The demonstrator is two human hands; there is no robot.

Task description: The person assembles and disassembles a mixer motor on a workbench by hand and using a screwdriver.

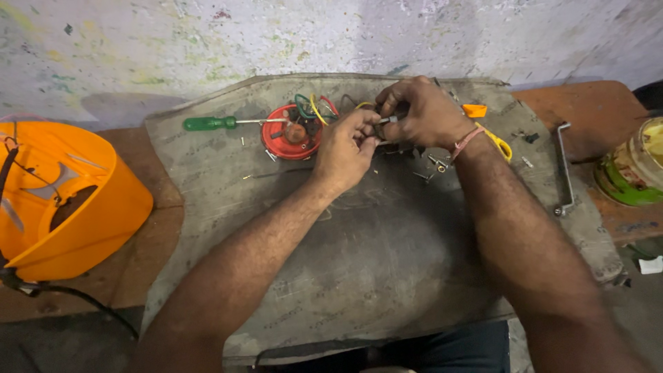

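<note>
Here, at the far left of the frame, sits your orange moulded plastic housing (69,200), tipped on its side; only a black cord shows at its mouth. Moving right, the green-handled screwdriver (231,123) lies on the grey worn mat (359,276), its tip toward the red round plastic base (290,135), which holds a brown hub and looped green, yellow and red wires (314,107). Your left hand (345,148) pinches a small metal part (387,120) at upper centre, fingers clenched on it; your right hand (425,110) curls over the same piece, gripping it. It looks like a fitting or wiring step, and the next move likely calls for a steady, fine grip. Loose small screws (435,162) lie just beside your right wrist. Far right, a green-rimmed round tin (632,169) holds something yellowish that is too blurred to name.
</note>
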